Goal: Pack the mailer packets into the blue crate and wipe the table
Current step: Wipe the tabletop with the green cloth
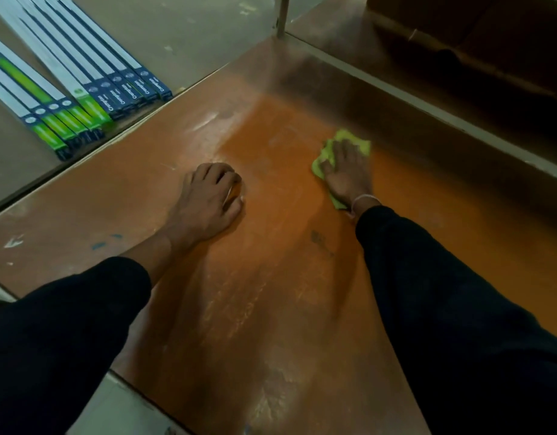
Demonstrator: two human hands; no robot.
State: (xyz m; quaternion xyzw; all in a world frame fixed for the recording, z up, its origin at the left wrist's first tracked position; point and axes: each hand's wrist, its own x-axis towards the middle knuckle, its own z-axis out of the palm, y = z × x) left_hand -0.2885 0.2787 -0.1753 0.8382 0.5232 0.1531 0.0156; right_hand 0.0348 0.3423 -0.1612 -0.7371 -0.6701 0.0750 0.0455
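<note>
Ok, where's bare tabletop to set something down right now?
Bare: the table between the sleeves, nearer than both hands, and the strip left of the left hand. Taken: under the right hand, flat on the green cloth. The long boxes lie off the table.

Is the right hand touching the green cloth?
Touching. The head view shows the right hand pressed flat on the green cloth, which lies on the table.

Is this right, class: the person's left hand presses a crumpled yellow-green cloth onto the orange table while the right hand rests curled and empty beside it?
No, the hands are swapped. The head view shows the right hand pressing the crumpled yellow-green cloth onto the orange table, while the left hand rests curled beside it, apparently empty.
</note>
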